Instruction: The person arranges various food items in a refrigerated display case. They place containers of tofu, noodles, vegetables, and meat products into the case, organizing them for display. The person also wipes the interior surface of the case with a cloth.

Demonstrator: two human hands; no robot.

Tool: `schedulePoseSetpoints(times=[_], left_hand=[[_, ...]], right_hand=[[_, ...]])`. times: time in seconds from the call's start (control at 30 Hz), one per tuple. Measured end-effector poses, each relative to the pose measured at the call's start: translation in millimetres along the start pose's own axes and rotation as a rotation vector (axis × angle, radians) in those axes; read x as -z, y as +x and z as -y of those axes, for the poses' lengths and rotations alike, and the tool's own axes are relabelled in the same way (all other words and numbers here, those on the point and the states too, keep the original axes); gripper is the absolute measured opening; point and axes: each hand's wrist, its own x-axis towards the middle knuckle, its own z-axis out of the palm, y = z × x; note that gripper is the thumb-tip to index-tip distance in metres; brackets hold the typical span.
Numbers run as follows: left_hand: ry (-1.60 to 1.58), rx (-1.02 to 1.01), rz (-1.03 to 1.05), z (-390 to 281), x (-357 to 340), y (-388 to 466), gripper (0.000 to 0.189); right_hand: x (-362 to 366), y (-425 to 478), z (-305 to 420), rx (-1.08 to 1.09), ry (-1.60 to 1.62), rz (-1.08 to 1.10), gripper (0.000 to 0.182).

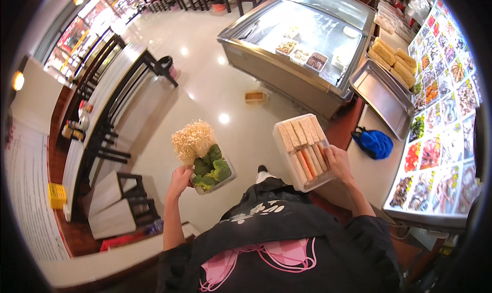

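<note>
My left hand (180, 181) grips the side of a clear plastic container with broccoli florets (212, 170) in its lower half and a bunch of enoki mushrooms (193, 141) standing out of its upper half. Held in my right hand (339, 161) is a translucent plastic box (303, 188). Pale, rough-surfaced blocks (301, 132) fill its upper half, and beige and orange sticks (310, 164) lie side by side in the lower half. Both containers are in front of my black apron (276, 216), apart from each other, above the tiled floor.
A glass-topped display chiller (284, 70) with several food boxes stands ahead. On the counter (365, 170) at right are a steel tray (384, 93), a blue cloth item (373, 143), yellow rolls (392, 62) and a lit picture board (442, 116). A long table (111, 81) runs along the left.
</note>
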Motion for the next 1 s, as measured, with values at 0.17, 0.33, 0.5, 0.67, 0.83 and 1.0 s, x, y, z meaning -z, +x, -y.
schedulePoseSetpoints(times=[0.17, 0.33, 0.5, 0.67, 0.83, 1.0], left_hand=[[0.227, -0.138, 0.156, -78, -5, 166, 0.031], [0.278, -0.311, 0.362, -199, -42, 304, 0.033], [0.211, -0.474, 0.667, -302, -137, 458, 0.029], [0.144, -0.515, 0.782, -368, -270, 547, 0.028], [0.16, -0.332, 0.918, -368, -416, 593, 0.025], [0.261, -0.331, 0.88, -298, -533, 613, 0.025]], right_hand=[[-33, 77, -17, -0.154, 0.039, -0.071, 0.025], [-40, 138, 2, -0.256, 0.019, -0.234, 0.024], [-45, 180, 2, -0.456, 0.031, -0.449, 0.024], [-52, 209, 2, -0.581, 0.051, -0.744, 0.024], [-40, 246, -4, -0.735, 0.073, -0.81, 0.023], [-18, 276, -30, -0.832, 0.011, -0.777, 0.024]])
